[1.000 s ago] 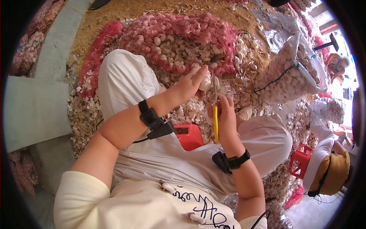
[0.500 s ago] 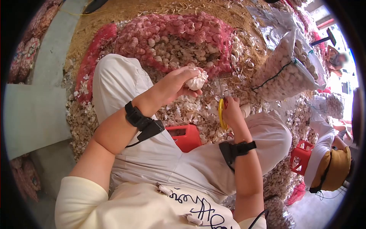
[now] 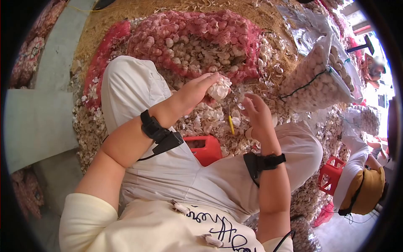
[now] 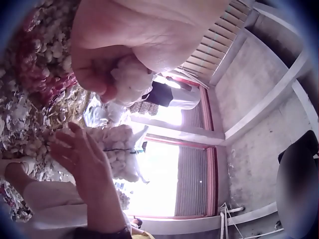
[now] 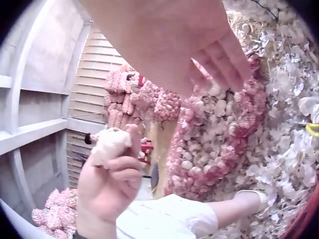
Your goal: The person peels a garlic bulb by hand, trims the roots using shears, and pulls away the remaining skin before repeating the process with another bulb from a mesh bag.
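My left hand [image 3: 196, 93] grips a white garlic bulb [image 3: 219, 89], thumb along its top and fingers curled beneath. In the right wrist view the same bulb [image 5: 110, 145] sits upright in the curled fingers. A short way to the right, my right hand [image 3: 260, 114] is raised over the peelings with nothing in it. Its fingers [image 5: 224, 62] look straight and loosely spread in the right wrist view. Below and between the hands, yellow-handled scissors [image 3: 231, 125] lie on the garlic skins; only the yellow handle shows plainly.
Ahead lies an opened red mesh sack [image 3: 147, 40] of garlic bulbs. A clear bag [image 3: 306, 86] full of bulbs stands at the right. Loose skins [image 3: 201, 122] cover the floor around a red plastic stool [image 3: 205, 156] between my legs. Another person [image 3: 361, 185] sits at far right.
The right hand has let go of the scissors, which now lie on the skins, and its fingers have opened. My left hand has drawn back slightly, still holding the garlic bulb.
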A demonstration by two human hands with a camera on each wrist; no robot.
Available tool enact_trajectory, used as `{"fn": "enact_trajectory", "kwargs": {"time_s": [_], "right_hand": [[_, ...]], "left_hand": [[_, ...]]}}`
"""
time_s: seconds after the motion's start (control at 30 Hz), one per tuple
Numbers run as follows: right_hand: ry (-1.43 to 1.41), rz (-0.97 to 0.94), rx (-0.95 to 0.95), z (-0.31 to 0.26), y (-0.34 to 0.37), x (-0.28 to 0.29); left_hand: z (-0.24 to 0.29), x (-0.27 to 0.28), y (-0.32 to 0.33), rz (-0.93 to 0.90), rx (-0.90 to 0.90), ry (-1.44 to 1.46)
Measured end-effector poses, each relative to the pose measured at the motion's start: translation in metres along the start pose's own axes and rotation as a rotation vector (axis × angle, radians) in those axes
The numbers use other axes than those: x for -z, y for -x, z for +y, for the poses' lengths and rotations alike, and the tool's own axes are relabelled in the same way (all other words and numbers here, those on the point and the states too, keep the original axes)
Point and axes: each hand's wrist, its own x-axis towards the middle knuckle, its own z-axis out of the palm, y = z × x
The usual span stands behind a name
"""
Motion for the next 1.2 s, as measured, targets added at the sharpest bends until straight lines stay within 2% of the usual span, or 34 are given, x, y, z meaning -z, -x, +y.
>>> {"fn": "enact_trajectory", "kwargs": {"time_s": [0.03, 0.07, 0.2, 0.27, 0.33, 0.47, 0.53, 0.6, 0.67, 0.73, 0.87, 0.93, 1.0, 1.07, 1.1, 1.13, 1.17, 1.2], "right_hand": [[-0.34, -0.022, 0.008, -0.006, 0.002, 0.0], [-0.468, -0.098, 0.003, -0.012, 0.005, 0.002], [-0.501, -0.16, 0.144, -0.032, 0.02, -0.01], [-0.429, -0.108, 0.189, -0.038, 0.024, -0.016], [-0.326, 0.003, 0.272, -0.043, 0.027, -0.022], [-0.155, 0.042, 0.234, -0.052, 0.03, -0.012], [0.095, 0.125, 0.27, -0.056, 0.033, -0.008], [0.072, 0.193, 0.31, -0.055, 0.035, -0.011], [0.05, 0.262, 0.352, -0.051, 0.034, -0.014], [0.073, 0.374, 0.549, -0.045, 0.031, -0.015], [-0.069, 0.347, 0.424, -0.04, 0.027, -0.01], [-0.421, 0.196, 0.162, -0.038, 0.023, -0.002], [-0.476, 0.171, 0.206, -0.039, 0.024, -0.004], [-0.532, 0.141, 0.25, -0.041, 0.027, -0.009], [-0.352, 0.114, 0.342, -0.045, 0.031, -0.013], [-0.171, 0.088, 0.431, -0.048, 0.034, -0.016], [-0.172, 0.086, 0.43, -0.049, 0.034, -0.018], [-0.117, 0.107, 0.43, -0.049, 0.034, -0.02]], "left_hand": [[-0.001, -0.001, -0.001, 0.007, 0.004, 0.021], [-0.003, -0.002, -0.002, 0.014, 0.008, 0.042], [-0.012, -0.009, -0.006, -0.087, -0.041, 0.082], [-0.011, -0.016, 0.0, -0.111, -0.156, -0.28], [-0.016, -0.018, -0.001, -0.128, -0.18, -0.274], [-0.023, -0.02, -0.001, -0.117, -0.239, -0.37], [-0.014, -0.031, 0.007, -0.077, -0.21, -0.435], [-0.011, -0.034, 0.01, -0.034, -0.179, -0.5], [-0.01, -0.034, 0.009, -0.038, -0.32, -0.525], [-0.01, -0.034, 0.009, -0.047, -0.291, -0.492], [-0.011, -0.033, 0.008, -0.081, -0.273, -0.36], [-0.013, -0.032, 0.007, -0.073, -0.285, -0.341], [-0.01, -0.034, 0.008, -0.062, -0.297, -0.319], [-0.002, -0.038, 0.013, -0.021, -0.2, -0.352], [-0.006, -0.036, 0.011, -0.018, -0.201, -0.351], [-0.012, -0.034, 0.008, 0.024, -0.281, -0.456], [-0.017, -0.032, 0.005, 0.067, -0.359, -0.561], [-0.015, -0.034, 0.007, 0.067, -0.357, -0.561]]}}
